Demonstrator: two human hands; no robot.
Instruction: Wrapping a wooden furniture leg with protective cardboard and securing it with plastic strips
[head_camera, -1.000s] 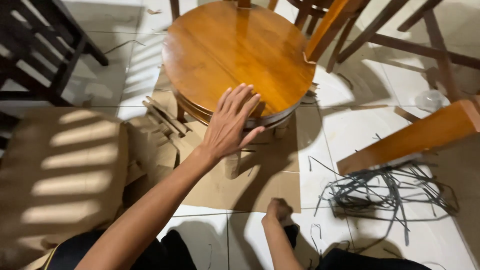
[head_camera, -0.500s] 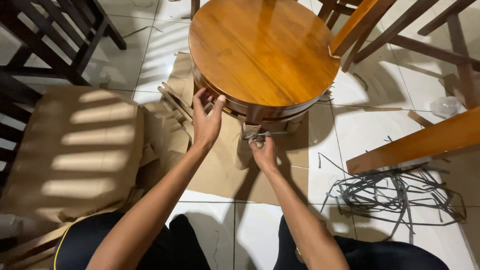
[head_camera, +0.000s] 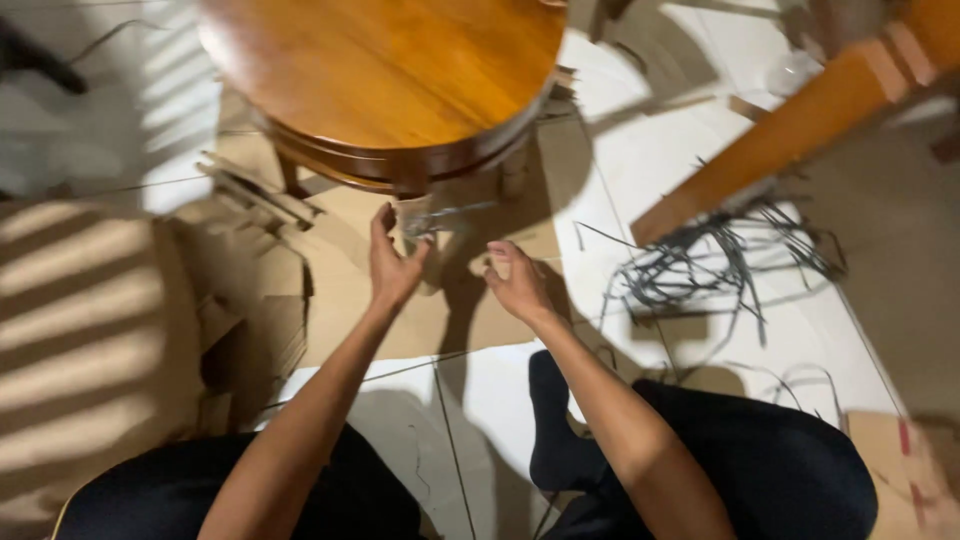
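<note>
Here, our left hand (head_camera: 392, 262) has its fingers (head_camera: 381, 222) curled round the cardboard-wrapped table leg (head_camera: 418, 225), thumb pressing from the other side. Our right hand (head_camera: 515, 280), at three o'clock from it, hangs loosely half-curled, grasping nothing we can make out. The leg looks pale brown, upright, bound by a thin dark strap (head_camera: 450, 212), though blur hides detail. It stands at twelve o'clock of our hands, under the glossy round wooden tabletop (head_camera: 380, 70). Flat cardboard (head_camera: 340, 290) lies beneath; loose grey straps (head_camera: 700, 265) sprawl at three o'clock.
</note>
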